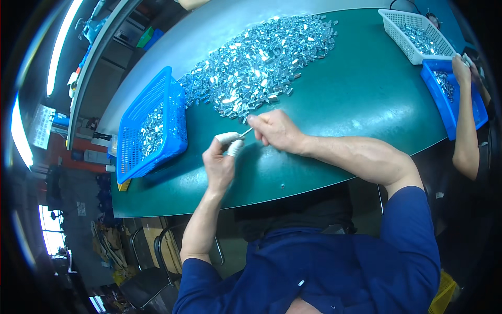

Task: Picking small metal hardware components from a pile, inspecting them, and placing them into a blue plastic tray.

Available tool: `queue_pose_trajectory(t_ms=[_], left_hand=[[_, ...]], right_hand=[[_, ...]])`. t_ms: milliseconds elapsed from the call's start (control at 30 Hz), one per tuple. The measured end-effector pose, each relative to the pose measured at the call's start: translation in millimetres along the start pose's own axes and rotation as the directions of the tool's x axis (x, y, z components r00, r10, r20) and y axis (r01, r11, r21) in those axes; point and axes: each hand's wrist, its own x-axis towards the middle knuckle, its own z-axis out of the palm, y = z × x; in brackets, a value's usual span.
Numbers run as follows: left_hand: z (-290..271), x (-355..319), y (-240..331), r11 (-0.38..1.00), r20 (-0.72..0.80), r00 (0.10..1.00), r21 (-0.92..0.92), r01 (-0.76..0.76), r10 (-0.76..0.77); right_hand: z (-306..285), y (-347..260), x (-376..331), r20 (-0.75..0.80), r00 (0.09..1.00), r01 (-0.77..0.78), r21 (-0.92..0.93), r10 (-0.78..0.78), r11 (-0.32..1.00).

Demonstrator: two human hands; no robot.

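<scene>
The left hand [220,165], its thumb and forefinger wrapped in white, meets the tip of a thin rod [247,132] gripped by the right hand [280,131]. Beyond them, small shiny metal pieces [261,57] lie heaped on a green table [334,115]. A blue basket [178,118] holding similar pieces stands to the left; at far right, a co-worker's hands [462,70] are near a white basket [412,51] and a blue tray [433,99].

Green is shown by the table [361,112], broken by pale glare. Silver flecked with white glints is seen across the pile [266,60]. The basket [178,123] is coloured blue and the crate [400,41] white, both patterned with rows of holes. The left hand's [218,166] 2 wraps [228,138] are coloured white; dark blue is shown by the shirt [324,267].
</scene>
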Motion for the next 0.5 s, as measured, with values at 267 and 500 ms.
queue_pose_trajectory(t_ms=[267, 500], left_hand=[[-155.9, 50.8, 34.2, 0.623, -0.258, 0.861, 0.778, -0.084, 0.438], [-80.7, 63.3, 19.4, 0.567, 0.18, 0.898, 0.721, -0.398, 0.402]], right_hand=[[-9.7, 0.2, 13.0, -0.297, 0.955, 0.034, 0.097, -0.004, 0.995], [-12.4, 3.4, 10.4, -0.296, 0.955, 0.032, 0.039, -0.019, 0.999]])
